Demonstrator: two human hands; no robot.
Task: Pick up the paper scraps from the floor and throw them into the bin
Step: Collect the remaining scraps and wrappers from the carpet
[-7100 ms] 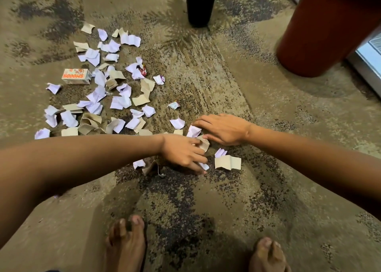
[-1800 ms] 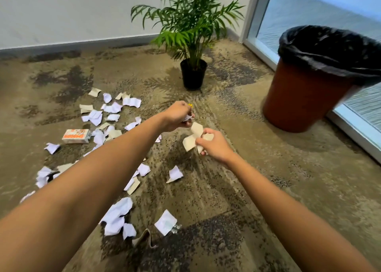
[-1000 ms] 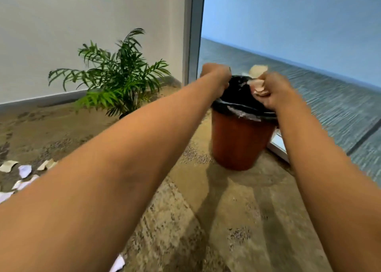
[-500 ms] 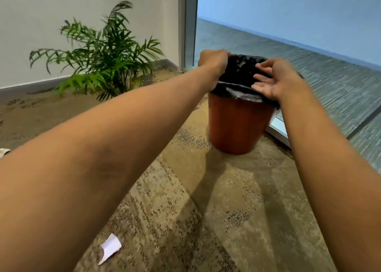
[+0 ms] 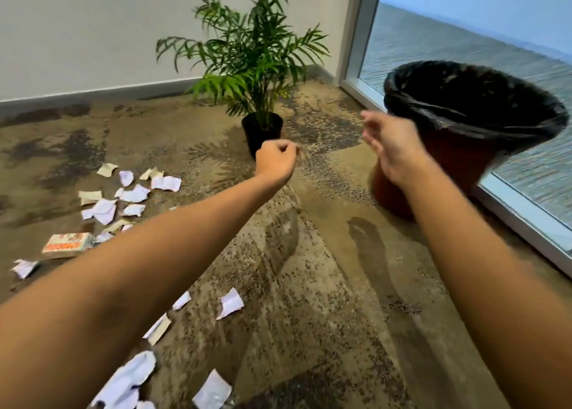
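Both hands have come back from over the bin [image 5: 476,111] and the view has swung to the floor [image 5: 325,284], so the drop is done.

Right hand [image 5: 391,148] hangs loose, fingers relaxed and holding nothing; left hand [image 5: 275,160] is curled, apparently empty (blur hides the fingertips). Paper scraps [image 5: 133,195] lie scattered at the floor's left side, more at the near edge [image 5: 230,301]. Next move, I judge: crouch left and gather another handful; open carpet lies between scraps, potted plant [image 5: 257,68] and bin.
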